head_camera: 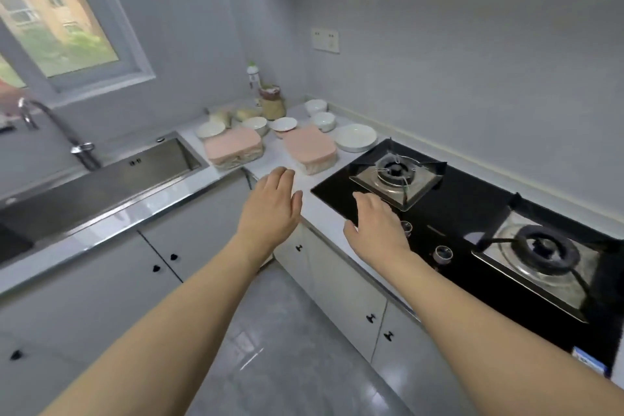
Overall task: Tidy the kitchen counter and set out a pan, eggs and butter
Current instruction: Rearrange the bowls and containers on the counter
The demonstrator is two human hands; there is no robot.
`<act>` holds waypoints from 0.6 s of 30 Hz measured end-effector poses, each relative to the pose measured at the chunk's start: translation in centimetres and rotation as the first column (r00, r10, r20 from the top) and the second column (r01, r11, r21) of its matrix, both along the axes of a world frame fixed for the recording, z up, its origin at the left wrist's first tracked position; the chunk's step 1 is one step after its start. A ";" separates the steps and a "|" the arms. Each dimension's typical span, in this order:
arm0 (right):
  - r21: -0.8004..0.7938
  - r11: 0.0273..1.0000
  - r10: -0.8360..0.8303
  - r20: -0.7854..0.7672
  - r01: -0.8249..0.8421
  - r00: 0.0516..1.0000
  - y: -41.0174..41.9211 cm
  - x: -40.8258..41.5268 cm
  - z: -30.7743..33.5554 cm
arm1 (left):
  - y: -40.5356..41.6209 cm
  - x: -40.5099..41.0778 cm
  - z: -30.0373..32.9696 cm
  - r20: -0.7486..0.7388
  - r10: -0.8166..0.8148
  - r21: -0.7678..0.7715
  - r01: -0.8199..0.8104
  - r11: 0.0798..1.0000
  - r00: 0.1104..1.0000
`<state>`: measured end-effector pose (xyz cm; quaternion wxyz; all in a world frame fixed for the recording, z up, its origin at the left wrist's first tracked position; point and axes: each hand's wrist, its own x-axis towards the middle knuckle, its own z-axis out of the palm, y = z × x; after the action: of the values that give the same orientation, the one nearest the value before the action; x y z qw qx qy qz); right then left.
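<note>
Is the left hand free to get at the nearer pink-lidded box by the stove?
Probably yes. The left hand is open, holds nothing, and nothing lies on the counter between it and the pink-lidded box.

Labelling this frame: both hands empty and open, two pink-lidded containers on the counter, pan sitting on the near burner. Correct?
Not quite. The head view shows no pan: the near burner is bare. The rest holds: left hand and right hand are open and empty, two pink-lidded containers on the counter.
</note>
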<state>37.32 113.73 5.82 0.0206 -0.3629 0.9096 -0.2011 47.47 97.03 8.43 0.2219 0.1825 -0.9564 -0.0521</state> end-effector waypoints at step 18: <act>0.006 0.984 0.177 0.022 -0.177 0.984 -25.9 -6.1 -0.5 | -23.5 -2.1 -0.8 0.042 0.224 -0.006 -0.224 0.975 0.974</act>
<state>31.21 87.81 5.28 0.0495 -0.4401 0.8743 -0.1989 45.35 73.53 7.59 0.2062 0.2902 -0.9342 -0.0225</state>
